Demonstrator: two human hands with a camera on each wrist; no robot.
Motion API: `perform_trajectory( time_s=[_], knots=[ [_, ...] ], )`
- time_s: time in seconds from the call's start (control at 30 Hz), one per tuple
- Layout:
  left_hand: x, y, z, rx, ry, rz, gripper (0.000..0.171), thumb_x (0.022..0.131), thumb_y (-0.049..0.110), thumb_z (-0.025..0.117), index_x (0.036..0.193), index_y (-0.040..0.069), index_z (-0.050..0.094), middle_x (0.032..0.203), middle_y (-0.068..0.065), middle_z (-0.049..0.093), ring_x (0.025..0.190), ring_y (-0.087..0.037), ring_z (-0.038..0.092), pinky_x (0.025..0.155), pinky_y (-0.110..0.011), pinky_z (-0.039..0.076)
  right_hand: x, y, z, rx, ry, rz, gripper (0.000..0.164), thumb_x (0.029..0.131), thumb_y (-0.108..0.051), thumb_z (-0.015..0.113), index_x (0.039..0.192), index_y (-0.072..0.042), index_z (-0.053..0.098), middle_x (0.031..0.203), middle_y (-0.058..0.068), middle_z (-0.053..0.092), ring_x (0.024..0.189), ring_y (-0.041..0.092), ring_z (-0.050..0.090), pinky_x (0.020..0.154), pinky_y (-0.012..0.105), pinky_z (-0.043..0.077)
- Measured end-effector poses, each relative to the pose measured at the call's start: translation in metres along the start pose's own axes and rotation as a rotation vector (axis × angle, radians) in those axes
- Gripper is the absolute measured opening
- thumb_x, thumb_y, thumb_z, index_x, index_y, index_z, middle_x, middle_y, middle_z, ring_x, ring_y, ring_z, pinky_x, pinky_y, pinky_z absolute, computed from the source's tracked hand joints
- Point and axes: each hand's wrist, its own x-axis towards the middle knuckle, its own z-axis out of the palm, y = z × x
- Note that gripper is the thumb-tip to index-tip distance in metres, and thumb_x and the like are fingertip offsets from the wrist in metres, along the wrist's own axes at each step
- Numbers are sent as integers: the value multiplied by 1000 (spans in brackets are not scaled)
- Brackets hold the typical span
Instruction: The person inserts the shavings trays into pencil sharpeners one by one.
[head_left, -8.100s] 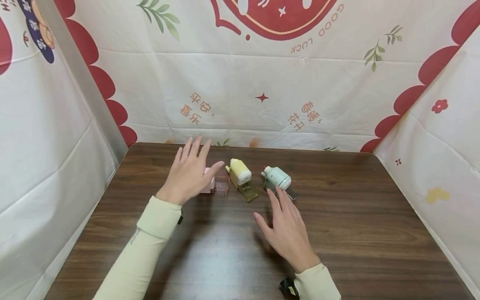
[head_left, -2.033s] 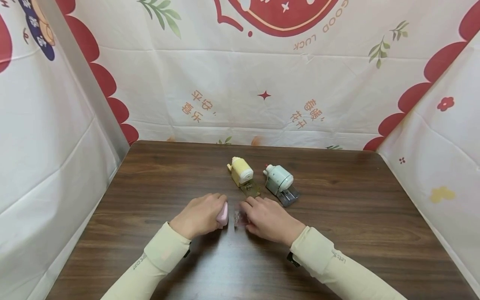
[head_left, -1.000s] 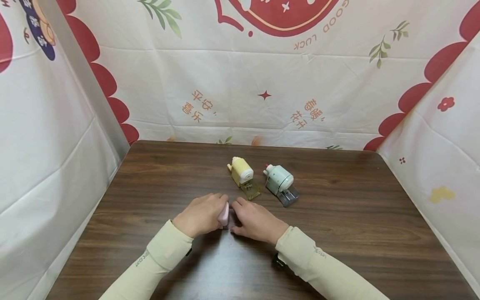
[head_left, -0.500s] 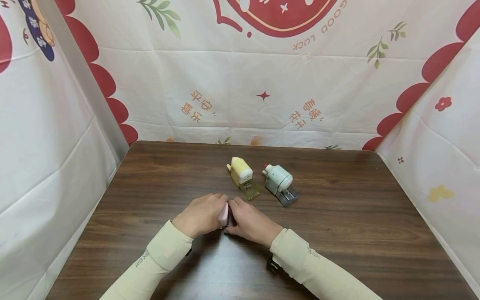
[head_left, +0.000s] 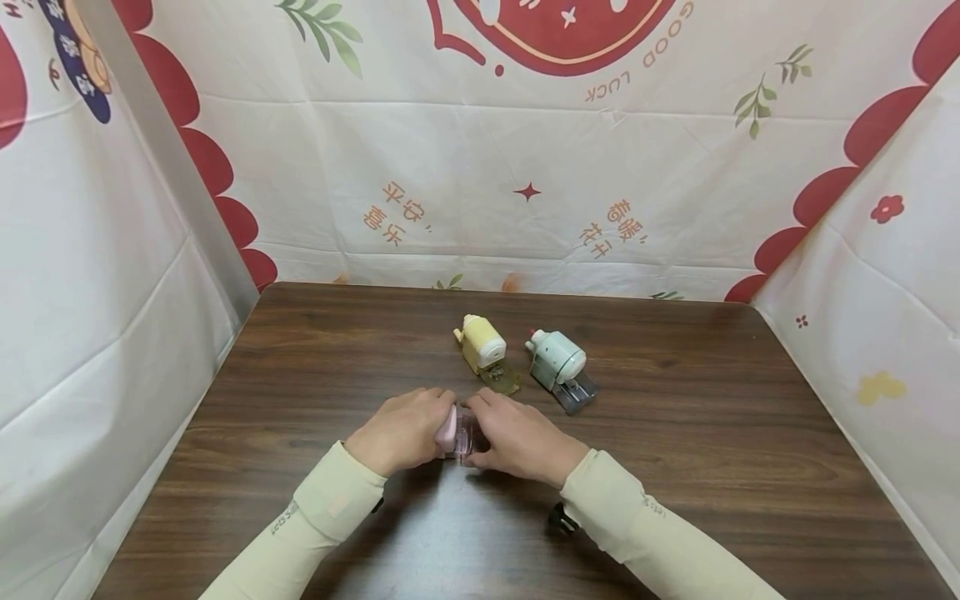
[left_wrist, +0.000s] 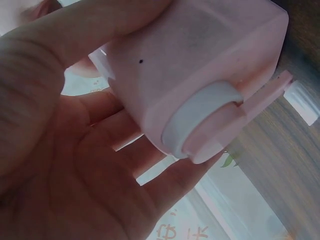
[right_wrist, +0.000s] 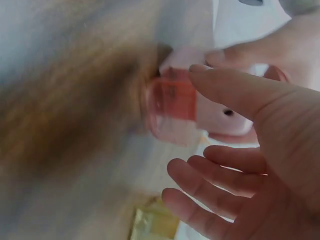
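A pink crank pencil sharpener (head_left: 447,430) is in my left hand (head_left: 401,427), thumb over one side and fingers on the other. In the left wrist view its crank (left_wrist: 265,97) with a white knob shows. Its clear pink drawer (head_left: 464,435) sticks out towards my right hand (head_left: 519,437). In the right wrist view the drawer (right_wrist: 172,102) meets the sharpener's body, and my right hand (right_wrist: 250,145) has thumb and fingers spread beside it, gripping nothing. Whether a fingertip touches the drawer I cannot tell.
A yellow crank sharpener (head_left: 482,342) stands behind the hands with its drawer out. To its right is a mint-green one (head_left: 558,357), drawer also out. Both are on the brown wooden table (head_left: 712,467). A printed cloth (head_left: 450,150) hangs behind and at both sides.
Two seconds ago the right hand held the drawer apart from the sharpener. It moved left to the body, and now has drawn back slightly right, leaving the drawer in view against the sharpener.
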Motion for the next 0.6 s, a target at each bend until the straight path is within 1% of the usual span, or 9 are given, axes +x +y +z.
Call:
perform_trajectory(
  time_s=[0.13, 0.2, 0.27, 0.37, 0.47, 0.5, 0.6],
  knots=[
    [-1, 0, -1, 5, -4, 0, 41, 77, 2, 93, 107, 4, 65, 102, -11, 71, 91, -27, 68, 77, -47, 59, -6, 9, -9, -47, 19, -4, 63, 84, -36, 93, 132, -6, 66, 125, 9, 68, 109, 25, 71, 86, 46, 63],
    [-1, 0, -1, 9, -3, 4, 41, 77, 3, 93, 107, 4, 65, 102, -11, 71, 91, -26, 68, 77, -47, 59, -9, 13, -12, -59, 20, -3, 58, 86, -36, 92, 130, -8, 67, 125, 8, 69, 110, 25, 71, 87, 46, 63],
    [-1, -1, -1, 13, -1, 10, 41, 77, 2, 93, 106, 5, 64, 100, -10, 71, 89, -26, 67, 76, -46, 58, -11, 17, -13, -73, 24, -10, 50, 88, -33, 90, 126, -8, 70, 121, 7, 70, 107, 25, 71, 87, 45, 62],
    [-1, -1, 0, 15, 8, 18, 40, 76, 2, 92, 103, 5, 63, 98, -10, 70, 87, -25, 67, 75, -46, 58, -13, 21, -11, -102, 25, -28, 31, 93, -29, 85, 115, -10, 74, 109, 4, 71, 96, 22, 71, 81, 43, 62],
    [0, -1, 0, 16, 18, 26, 40, 75, 1, 92, 102, 5, 63, 97, -9, 69, 86, -25, 67, 74, -46, 58, -14, 22, -7, -128, 13, -45, 14, 95, -24, 80, 99, -13, 72, 94, 1, 68, 81, 19, 68, 69, 41, 59],
    [0, -1, 0, 17, 21, 28, 40, 75, 1, 92, 102, 5, 63, 97, -9, 69, 86, -25, 67, 73, -46, 58, -14, 22, -6, -132, 5, -49, 12, 96, -23, 79, 94, -14, 71, 90, 0, 67, 78, 18, 67, 66, 41, 58],
    [0, -1, 0, 24, 27, 34, 40, 74, 2, 93, 101, 5, 63, 97, -9, 69, 86, -25, 67, 73, -46, 58, -13, 22, 0, -120, -20, -62, 15, 97, -20, 75, 86, -15, 66, 83, -2, 64, 72, 17, 65, 61, 41, 56]
  ],
)
